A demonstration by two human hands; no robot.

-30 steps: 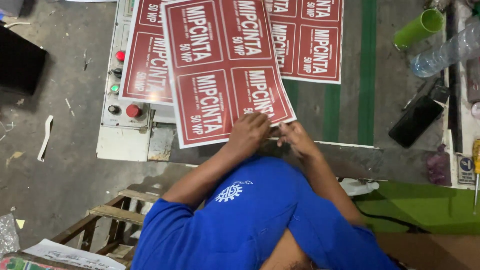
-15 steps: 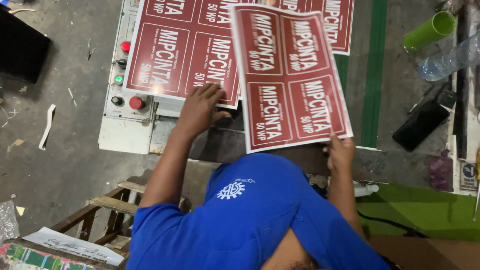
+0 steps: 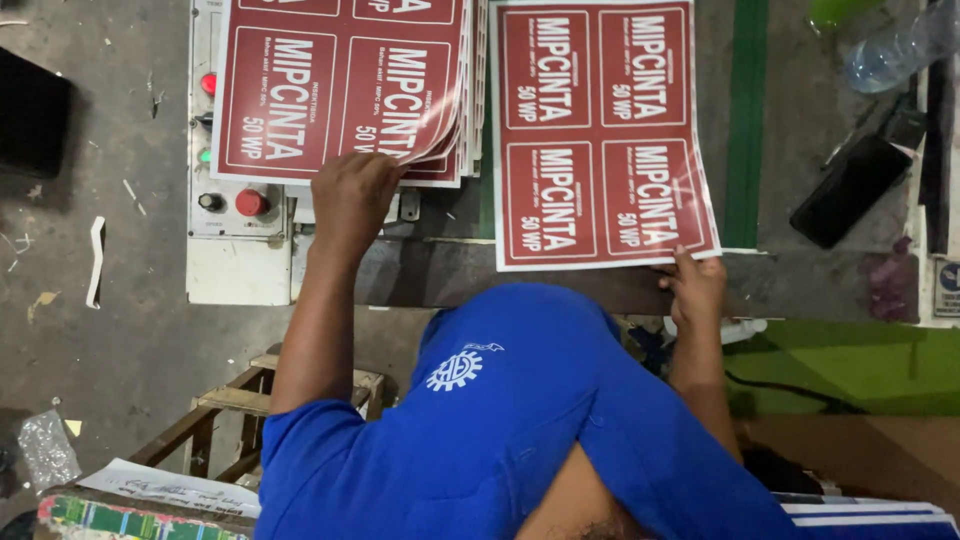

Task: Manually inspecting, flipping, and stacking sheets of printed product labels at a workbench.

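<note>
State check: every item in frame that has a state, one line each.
left hand: on the stack, lifting sheet corners
right hand: gripping the single sheet's lower edge
stack of red sheets: piled, bottom corners curled up
single red sheet: flat, apart from the stack
plastic bottle: lying down
phone: screen dark

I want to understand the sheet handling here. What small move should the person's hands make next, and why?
Probably the right hand lets go of the single red sheet. That sheet lies flat beside the stack of red sheets, pinched only at its lower right corner. The left hand already lifts the curled edges of the stack's top sheets, so it seems ready to separate one.
</note>
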